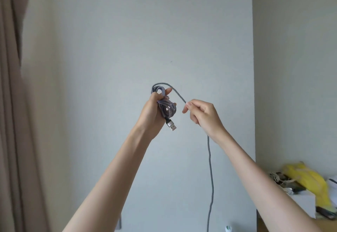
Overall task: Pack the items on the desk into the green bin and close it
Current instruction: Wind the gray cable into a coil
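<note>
Grey braided cable (211, 168), raised before the wall (127, 40): our left hand (155, 111) clasps its wound coil (166, 108), our right hand (202, 115) pinches the free run. If the left grip slackens, we judge the loops spring loose and tangle.

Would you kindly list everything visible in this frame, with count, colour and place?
cable: one, grey braided, coiled in the left hand, loose strand hanging down past the right hand
USB plug: one, silver, below the coil
curtain: one, brown, left edge
wall: one, pale grey, behind the hands
bag: one, yellow, lower right, on clutter
box: one, white, lower right, by the bag
left hand: one, centre, grips the coil
right hand: one, centre-right, pinches the strand
</note>
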